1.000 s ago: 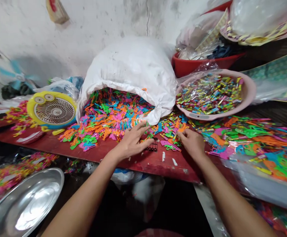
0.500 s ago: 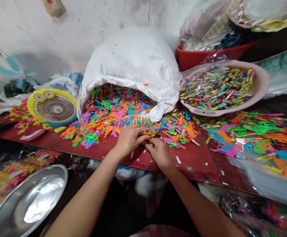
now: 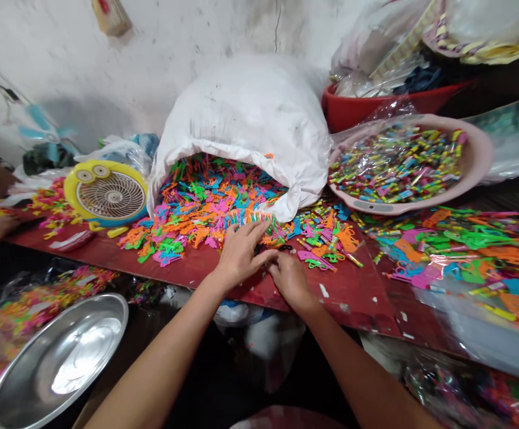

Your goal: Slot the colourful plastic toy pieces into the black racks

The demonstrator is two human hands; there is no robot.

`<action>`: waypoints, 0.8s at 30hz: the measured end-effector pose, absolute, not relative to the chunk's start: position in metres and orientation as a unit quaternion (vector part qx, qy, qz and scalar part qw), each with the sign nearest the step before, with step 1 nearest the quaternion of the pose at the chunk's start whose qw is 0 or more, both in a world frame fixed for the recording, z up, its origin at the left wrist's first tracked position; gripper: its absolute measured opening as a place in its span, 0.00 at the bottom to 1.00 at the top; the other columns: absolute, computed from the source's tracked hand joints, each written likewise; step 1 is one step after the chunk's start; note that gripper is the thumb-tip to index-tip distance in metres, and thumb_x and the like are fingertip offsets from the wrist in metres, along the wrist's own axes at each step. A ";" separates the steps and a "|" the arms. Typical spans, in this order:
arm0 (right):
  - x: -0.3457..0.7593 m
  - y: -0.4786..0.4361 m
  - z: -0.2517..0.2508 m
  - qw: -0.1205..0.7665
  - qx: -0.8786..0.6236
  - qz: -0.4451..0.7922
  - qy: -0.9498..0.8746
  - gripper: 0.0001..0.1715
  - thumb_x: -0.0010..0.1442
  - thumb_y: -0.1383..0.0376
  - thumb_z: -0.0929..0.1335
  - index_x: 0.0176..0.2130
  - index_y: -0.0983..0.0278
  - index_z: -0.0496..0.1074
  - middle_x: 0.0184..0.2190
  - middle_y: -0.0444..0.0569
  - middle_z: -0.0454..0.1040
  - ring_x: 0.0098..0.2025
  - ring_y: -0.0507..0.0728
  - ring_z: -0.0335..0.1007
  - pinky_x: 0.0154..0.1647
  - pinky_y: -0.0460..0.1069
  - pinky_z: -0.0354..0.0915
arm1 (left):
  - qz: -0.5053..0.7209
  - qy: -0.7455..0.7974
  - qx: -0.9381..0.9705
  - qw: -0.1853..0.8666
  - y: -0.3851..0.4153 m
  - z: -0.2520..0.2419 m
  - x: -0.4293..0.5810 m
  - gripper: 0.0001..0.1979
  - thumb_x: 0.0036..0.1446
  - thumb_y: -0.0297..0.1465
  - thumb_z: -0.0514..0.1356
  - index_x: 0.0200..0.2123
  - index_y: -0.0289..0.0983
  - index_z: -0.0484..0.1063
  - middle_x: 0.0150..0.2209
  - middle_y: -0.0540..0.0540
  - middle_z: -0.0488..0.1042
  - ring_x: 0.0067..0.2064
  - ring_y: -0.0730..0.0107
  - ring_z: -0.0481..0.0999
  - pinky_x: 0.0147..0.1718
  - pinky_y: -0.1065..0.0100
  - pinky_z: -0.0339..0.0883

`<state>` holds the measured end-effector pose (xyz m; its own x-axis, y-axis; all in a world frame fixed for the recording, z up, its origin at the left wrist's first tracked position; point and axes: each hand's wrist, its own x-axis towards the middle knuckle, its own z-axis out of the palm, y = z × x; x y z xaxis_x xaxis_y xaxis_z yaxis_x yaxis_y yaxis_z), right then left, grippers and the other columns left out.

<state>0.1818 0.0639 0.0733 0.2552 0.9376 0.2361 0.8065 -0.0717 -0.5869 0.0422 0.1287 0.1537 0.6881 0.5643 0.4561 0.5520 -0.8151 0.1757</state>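
My left hand (image 3: 244,253) is over the front of a heap of small coloured plastic toy guns (image 3: 201,208), its fingers stretched out and its thumb reaching towards the other hand. Beside it, my right hand (image 3: 289,279) is closed, with fingertips curled together just above the red table (image 3: 259,293); whatever they pinch is hidden. The toy guns spill from a large white sack (image 3: 245,101) lying open behind my hands. A row of similar pieces stands just beyond my left fingers. More toy guns and small wrapped tubes (image 3: 317,213) lie to the right of my hands.
A pink basin (image 3: 478,152) holds wrapped tubes at the right. A yellow fan (image 3: 74,192) and a red-and-white object (image 3: 72,241) are at the left. Below the table edge sits a metal bowl (image 3: 40,363). Another person's hand (image 3: 2,226) shows at far left.
My left hand's fingers have lifted and straightened a little. My right hand stays closed in nearly the same place. The view has shifted slightly left, showing more of the other person's hand.
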 end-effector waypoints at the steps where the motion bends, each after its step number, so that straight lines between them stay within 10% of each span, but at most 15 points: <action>1: 0.183 0.062 0.075 0.313 -0.721 0.107 -0.609 0.11 0.61 0.70 0.65 0.39 0.63 0.77 0.37 0.52 0.81 0.37 0.58 0.75 0.37 0.48 0.60 | 0.283 0.306 0.909 -0.010 0.122 0.149 0.039 0.31 0.61 0.47 0.60 0.64 0.43 0.61 0.61 0.39 0.69 0.62 0.53 0.67 0.62 0.49 0.52; 7: 0.174 0.042 0.085 0.236 -0.745 0.112 -0.614 0.16 0.65 0.67 0.63 0.49 0.63 0.75 0.46 0.54 0.78 0.46 0.59 0.75 0.42 0.49 0.61 | 0.532 0.428 0.731 0.014 0.071 0.078 0.038 0.15 0.59 0.37 0.64 0.47 0.39 0.69 0.46 0.41 0.73 0.51 0.57 0.73 0.51 0.55 0.67; 17: 0.143 0.028 0.089 0.242 -0.696 0.168 -0.654 0.12 0.66 0.68 0.61 0.44 0.64 0.74 0.42 0.51 0.79 0.43 0.57 0.73 0.37 0.48 0.57 | 0.525 0.556 0.616 0.188 0.071 0.035 0.032 0.46 0.51 0.47 0.68 0.66 0.36 0.52 0.61 0.32 0.64 0.60 0.49 0.69 0.59 0.49 0.64; 24: 0.207 0.036 0.102 0.260 -0.711 0.112 -0.643 0.12 0.64 0.66 0.63 0.38 0.61 0.77 0.36 0.49 0.78 0.38 0.56 0.72 0.36 0.48 0.57 | 0.473 0.572 0.648 0.172 0.078 0.042 0.041 0.50 0.55 0.40 0.66 0.71 0.32 0.41 0.69 0.29 0.54 0.69 0.46 0.56 0.66 0.49 0.54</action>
